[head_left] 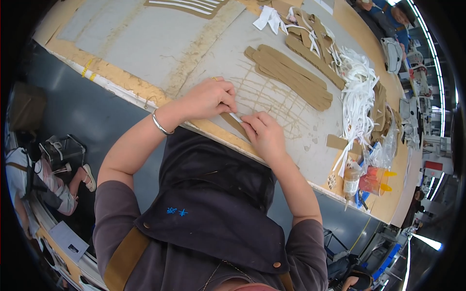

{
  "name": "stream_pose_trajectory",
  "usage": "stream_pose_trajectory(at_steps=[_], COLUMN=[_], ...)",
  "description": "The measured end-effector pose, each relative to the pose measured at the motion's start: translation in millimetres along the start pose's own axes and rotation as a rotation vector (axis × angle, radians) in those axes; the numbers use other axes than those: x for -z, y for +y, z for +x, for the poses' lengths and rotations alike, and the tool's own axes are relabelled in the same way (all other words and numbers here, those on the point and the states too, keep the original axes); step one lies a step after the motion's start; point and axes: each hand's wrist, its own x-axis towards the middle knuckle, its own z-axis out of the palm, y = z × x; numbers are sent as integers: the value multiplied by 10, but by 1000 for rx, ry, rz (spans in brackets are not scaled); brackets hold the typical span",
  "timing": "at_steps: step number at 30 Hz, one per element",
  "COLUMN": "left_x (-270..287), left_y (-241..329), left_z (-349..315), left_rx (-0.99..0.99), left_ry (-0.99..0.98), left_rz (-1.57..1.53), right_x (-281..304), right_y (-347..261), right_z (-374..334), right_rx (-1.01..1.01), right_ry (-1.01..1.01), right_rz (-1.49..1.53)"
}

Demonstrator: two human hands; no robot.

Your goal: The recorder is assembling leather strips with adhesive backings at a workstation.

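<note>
Close to the table's near edge, a short white strip [236, 117] lies along a narrow brown fabric piece [234, 124]. My left hand [209, 98], with a silver bangle at the wrist, is closed in a pinch at the far-left end of the white strip. The thumb and fingers of my right hand [266, 137] pinch at its other end, over the brown piece. My fingers partly hide both pieces. Beyond my hands, a fanned stack of long brown fabric strips [291, 75] rests on the grey table surface [204, 72].
A heap of white strips [357, 92] hangs over brown pieces on the right. Nearby stand a clear bottle [351, 182] and a red container with yellow tips [373, 180]. A brown panel with white stripes [189, 6] lies at the far edge. Other people sit left and far right.
</note>
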Motion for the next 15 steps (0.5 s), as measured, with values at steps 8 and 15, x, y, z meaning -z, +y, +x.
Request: stream_pose_trajectory(at_steps=[8, 15], left_x=[127, -129], left_y=[137, 253], left_z=[-314, -388], left_rx=[-205, 101], left_ry=[1, 188], left_rz=[519, 542], right_x=[9, -404], right_y=[-14, -77], right_z=[-110, 427], right_rx=[149, 154], right_ry=[63, 148], right_rz=[-164, -179])
